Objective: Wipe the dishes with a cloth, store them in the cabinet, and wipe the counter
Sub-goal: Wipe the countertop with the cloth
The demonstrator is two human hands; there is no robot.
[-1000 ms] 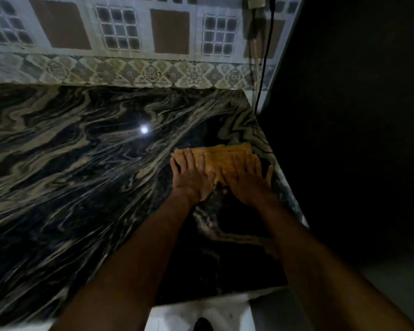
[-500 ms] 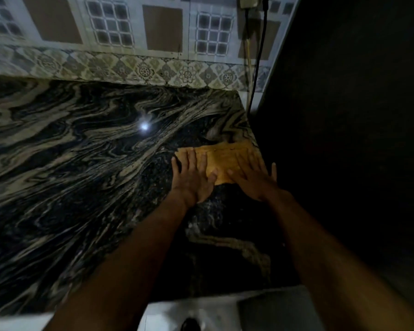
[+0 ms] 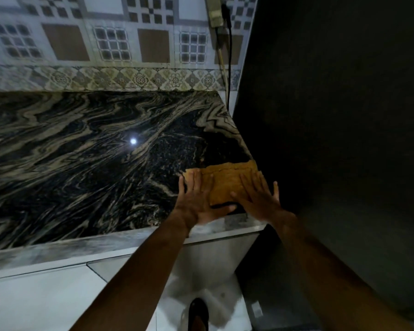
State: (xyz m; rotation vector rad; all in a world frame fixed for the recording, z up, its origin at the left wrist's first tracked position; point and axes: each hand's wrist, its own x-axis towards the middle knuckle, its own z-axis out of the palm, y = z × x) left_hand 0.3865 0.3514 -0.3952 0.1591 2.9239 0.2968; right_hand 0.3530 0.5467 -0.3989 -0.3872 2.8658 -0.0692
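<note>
An orange-brown cloth lies flat on the dark marbled counter, near its front right corner. My left hand presses on the cloth's left part with straight fingers. My right hand presses on its right part, fingers spread flat. Both palms lie close to the counter's front edge. No dishes are in view.
A large dark appliance side stands right against the counter's right edge. A patterned tile wall runs along the back, with a socket and black cable at its right end. White cabinet fronts lie below.
Both hands have slid the cloth along the counter's right side toward the front edge. The view has pulled back, so the counter's front edge and cabinet fronts now show.
</note>
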